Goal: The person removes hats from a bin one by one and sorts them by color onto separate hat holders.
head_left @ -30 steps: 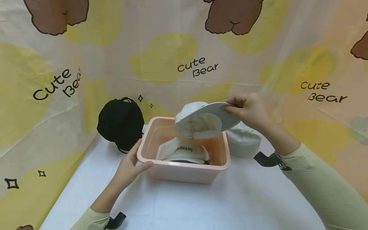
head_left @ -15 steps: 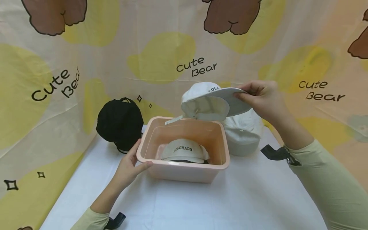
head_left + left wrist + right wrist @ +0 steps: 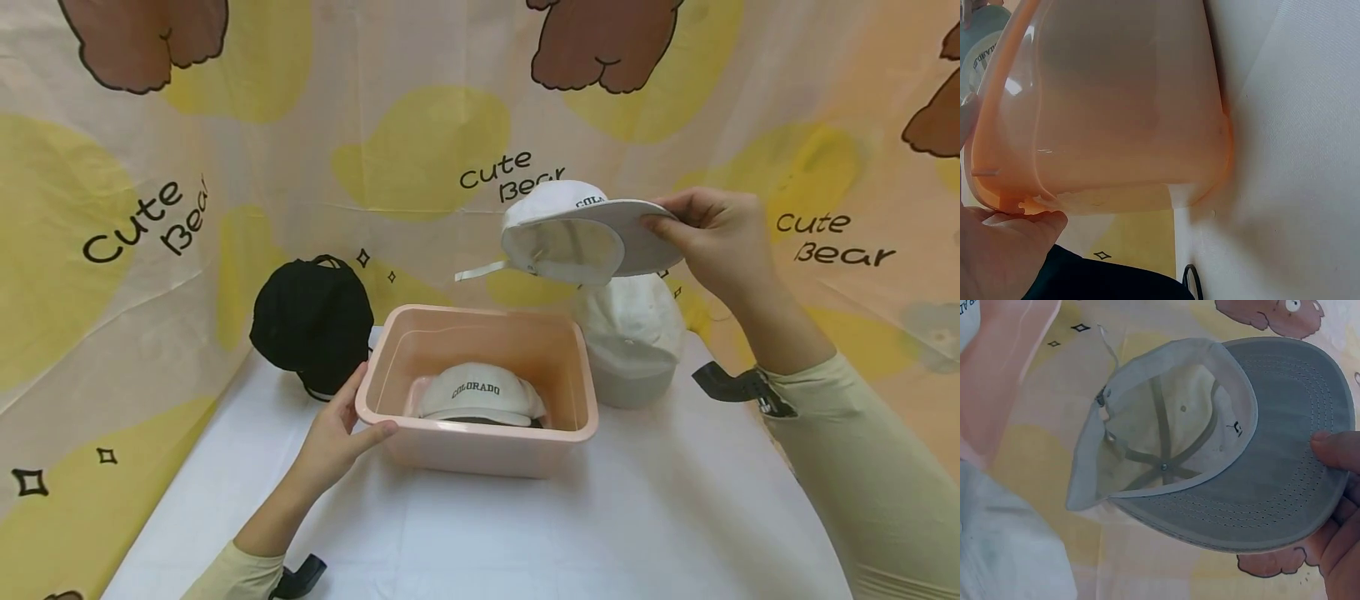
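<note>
My right hand (image 3: 720,237) pinches the brim of a white baseball cap (image 3: 558,200), thumb under the brim. The cap hangs in the air above the back right of the bin; in the right wrist view its inside and grey brim underside (image 3: 1297,406) face the camera, a loose strap (image 3: 1108,347) sticking out behind. With thumb over the rim, my left hand (image 3: 337,433) grips the left front corner of a pink plastic bin (image 3: 480,450). Inside the bin sits another pale cap (image 3: 480,392) lettered COLORADO. In the left wrist view the bin's wall (image 3: 1116,112) fills the middle.
A black cap (image 3: 311,317) stands left of the bin on the white tablecloth (image 3: 465,533). To its right, close against the bin, is another white cap (image 3: 633,342). A patterned cloth (image 3: 420,150) with bears and lettering hangs behind.
My right hand has lifted the white cap up and to the right, from over the bin's opening to above its back right corner. The left hand keeps its hold on the rim.
</note>
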`<action>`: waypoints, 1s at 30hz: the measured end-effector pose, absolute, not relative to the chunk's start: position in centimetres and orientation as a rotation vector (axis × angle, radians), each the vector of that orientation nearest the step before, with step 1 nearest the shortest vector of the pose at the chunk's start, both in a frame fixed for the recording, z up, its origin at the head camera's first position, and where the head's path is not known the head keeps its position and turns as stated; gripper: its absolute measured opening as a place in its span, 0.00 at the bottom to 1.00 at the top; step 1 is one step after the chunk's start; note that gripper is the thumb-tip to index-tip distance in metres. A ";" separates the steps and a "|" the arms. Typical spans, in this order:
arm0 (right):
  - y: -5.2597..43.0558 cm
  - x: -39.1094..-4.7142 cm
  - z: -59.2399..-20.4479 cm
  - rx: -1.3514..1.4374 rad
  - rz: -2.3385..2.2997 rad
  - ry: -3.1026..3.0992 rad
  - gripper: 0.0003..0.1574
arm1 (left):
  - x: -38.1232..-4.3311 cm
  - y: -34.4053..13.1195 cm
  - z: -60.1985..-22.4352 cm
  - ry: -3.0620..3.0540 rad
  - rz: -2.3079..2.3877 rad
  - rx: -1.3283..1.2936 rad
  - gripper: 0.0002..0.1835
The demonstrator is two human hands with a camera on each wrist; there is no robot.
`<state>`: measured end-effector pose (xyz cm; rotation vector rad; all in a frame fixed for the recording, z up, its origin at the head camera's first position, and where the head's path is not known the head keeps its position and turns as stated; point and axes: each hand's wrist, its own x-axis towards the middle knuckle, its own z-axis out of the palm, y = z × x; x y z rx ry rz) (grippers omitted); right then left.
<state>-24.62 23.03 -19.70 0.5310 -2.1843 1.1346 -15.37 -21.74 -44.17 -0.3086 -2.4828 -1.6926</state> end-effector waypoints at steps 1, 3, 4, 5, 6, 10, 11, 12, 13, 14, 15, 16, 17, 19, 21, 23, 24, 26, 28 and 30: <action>23.2 -24.7 -19.7 0.525 1.135 -2.177 0.09 | -15.3 -21.7 -44.1 -2.485 -1.692 -0.307 0.55; 23.5 -25.0 -19.6 0.519 1.150 -2.157 0.09 | -15.3 -21.7 -44.1 -2.486 -1.694 -0.304 0.55; 23.7 -25.1 -19.6 0.514 1.158 -2.146 0.09 | -15.2 -21.7 -44.1 -2.486 -1.695 -0.305 0.55; 23.9 -25.2 -19.6 0.511 1.160 -2.133 0.09 | -15.2 -21.7 -44.1 -2.487 -1.692 -0.304 0.55; 24.0 -25.4 -19.5 0.507 1.158 -2.124 0.10 | -15.2 -21.7 -44.1 -2.487 -1.689 -0.303 0.55; 24.6 -25.9 -19.5 0.491 1.139 -2.093 0.11 | -15.1 -21.6 -44.1 -2.492 -1.679 -0.298 0.55; 24.8 -26.0 -19.6 0.493 1.125 -2.085 0.11 | -15.1 -21.6 -44.1 -2.492 -1.680 -0.297 0.55; 24.9 -26.1 -19.7 0.494 1.111 -2.078 0.11 | -15.1 -21.6 -44.1 -2.492 -1.680 -0.297 0.55; 25.1 -26.2 -19.7 0.496 1.096 -2.071 0.10 | -15.2 -21.6 -44.1 -2.490 -1.683 -0.299 0.55; 25.2 -26.3 -19.8 0.504 1.079 -2.062 0.10 | -15.2 -21.6 -44.1 -2.488 -1.685 -0.300 0.55; 25.3 -26.4 -19.9 0.510 1.059 -2.054 0.09 | -15.2 -21.6 -44.1 -2.487 -1.691 -0.301 0.55; 25.5 -26.5 -20.1 0.518 1.044 -2.045 0.08 | -15.2 -21.6 -44.1 -2.488 -1.693 -0.302 0.55; 25.6 -26.6 -20.2 0.521 1.026 -2.039 0.08 | -15.2 -21.6 -44.1 -2.488 -1.695 -0.302 0.55; 25.9 -26.9 -20.5 0.528 1.012 -2.028 0.07 | -15.2 -21.6 -44.0 -2.488 -1.700 -0.303 0.55; 26.2 -27.2 -20.8 0.536 0.996 -2.017 0.06 | -15.1 -21.6 -44.0 -2.490 -1.699 -0.303 0.55; 26.5 -27.5 -21.2 0.536 0.961 -2.010 0.05 | -15.1 -21.6 -44.0 -2.491 -1.693 -0.303 0.55; 26.7 -27.7 -21.3 0.537 0.934 -2.006 0.05 | -15.0 -21.6 -44.0 -2.491 -1.691 -0.304 0.55; 26.9 -27.9 -21.7 0.533 0.867 -2.004 0.05 | -15.0 -21.6 -44.0 -2.493 -1.685 -0.306 0.55; 27.1 -28.0 -22.0 0.533 0.814 -2.003 0.05 | -15.0 -21.6 -44.0 -2.494 -1.680 -0.305 0.55; 27.3 -28.2 -22.2 0.538 0.787 -2.003 0.05 | -15.0 -21.6 -43.9 -2.492 -1.676 -0.305 0.55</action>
